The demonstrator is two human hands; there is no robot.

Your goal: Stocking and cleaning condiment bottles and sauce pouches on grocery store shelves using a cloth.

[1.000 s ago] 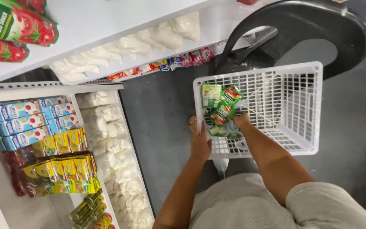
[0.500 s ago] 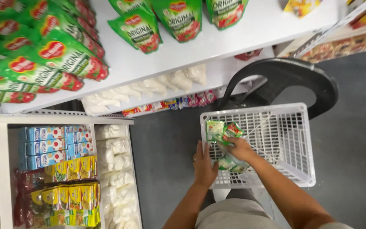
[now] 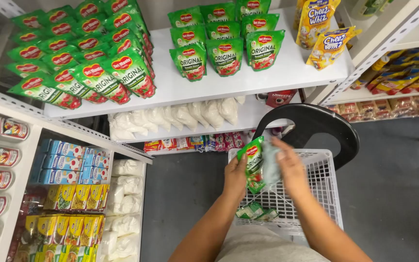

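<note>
Green sauce pouches (image 3: 255, 162), a small stack of them, sit upright between both hands above the white wire basket (image 3: 327, 194). Left hand (image 3: 235, 177) is clamped on the near edge of the stack, fingers curled around its left side and largely hidden behind it. Right hand (image 3: 291, 167) is pressed flat against the far side, palm on a pale, blurred pouch back; how many pouches are in the stack cannot be made out, since only the front one and that pale back show. Both forearms run out of the bottom edge.

Inside the basket, a few more small green packs (image 3: 255, 211) lie on the wire floor near its front left corner, partly covered by the left wrist. A black curved handle (image 3: 311, 121) arches behind the basket; what it joins to is hidden.

Beyond, a white shelf (image 3: 209, 87) carries rows of larger green pouches (image 3: 226, 46), with a second group (image 3: 83, 53) leaning at the left, cut off by the top edge. Yellow pouches (image 3: 323, 34) stand at the right. White bags (image 3: 175, 116) fill the shelf below, and blue cartons (image 3: 71, 160) sit on a lower rack at the left.
</note>
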